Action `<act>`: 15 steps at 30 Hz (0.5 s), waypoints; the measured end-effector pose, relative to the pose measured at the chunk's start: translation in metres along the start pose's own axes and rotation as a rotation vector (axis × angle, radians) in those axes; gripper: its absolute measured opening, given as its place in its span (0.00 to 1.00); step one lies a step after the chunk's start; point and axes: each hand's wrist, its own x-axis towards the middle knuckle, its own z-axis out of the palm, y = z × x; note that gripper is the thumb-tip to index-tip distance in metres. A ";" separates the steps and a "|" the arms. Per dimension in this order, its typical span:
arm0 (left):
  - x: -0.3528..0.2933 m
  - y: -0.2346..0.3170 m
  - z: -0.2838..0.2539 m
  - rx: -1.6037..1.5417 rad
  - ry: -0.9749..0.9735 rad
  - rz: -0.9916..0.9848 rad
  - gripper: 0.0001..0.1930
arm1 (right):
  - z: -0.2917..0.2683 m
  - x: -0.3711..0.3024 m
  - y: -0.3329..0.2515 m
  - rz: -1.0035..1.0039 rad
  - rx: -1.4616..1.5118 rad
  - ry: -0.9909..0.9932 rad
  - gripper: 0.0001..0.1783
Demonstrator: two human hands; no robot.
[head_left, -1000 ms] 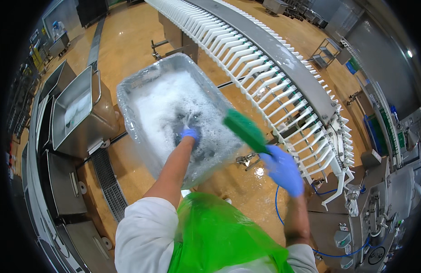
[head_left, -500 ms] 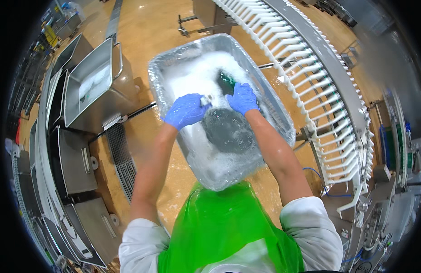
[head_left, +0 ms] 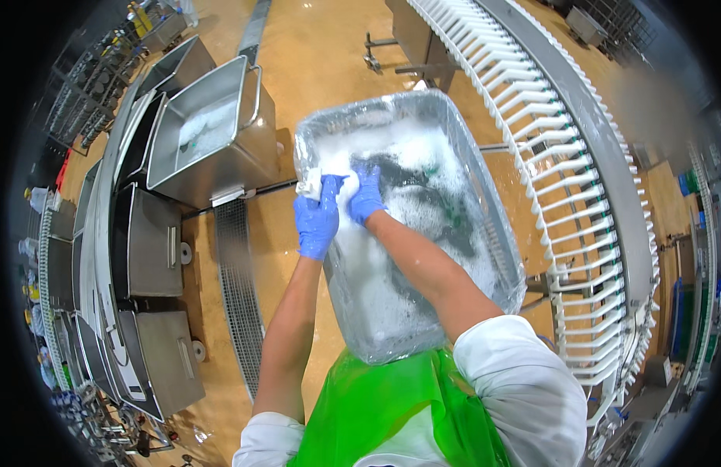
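A big steel tub, its inside coated in white foam, is tilted up in front of me. My left hand, in a blue glove, is at the tub's left rim and clutches a small white pad against it. My right hand, also blue-gloved, lies on the foamy inside right beside the left hand, and I see nothing in it. A green-handled brush lies loose in a dark, foam-free patch further right inside the tub.
A curved conveyor with white rods runs along the right. Steel bins and a row of steel tanks stand on the left. A floor drain grate crosses the wet tan floor. I wear a green apron.
The tub has shifted right and closer in view. My right hand has let go of the green brush and moved left next to my left hand, which now sits at the rim.
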 end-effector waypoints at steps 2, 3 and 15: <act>0.000 -0.005 -0.001 -0.044 -0.007 0.035 0.12 | -0.021 0.011 0.014 -0.049 -0.091 0.197 0.23; -0.001 -0.014 -0.001 -0.074 0.031 0.056 0.13 | -0.034 0.024 0.021 -0.069 -0.098 0.172 0.21; 0.007 0.007 0.006 0.318 -0.082 0.060 0.18 | 0.102 0.064 0.042 -0.145 0.668 0.010 0.13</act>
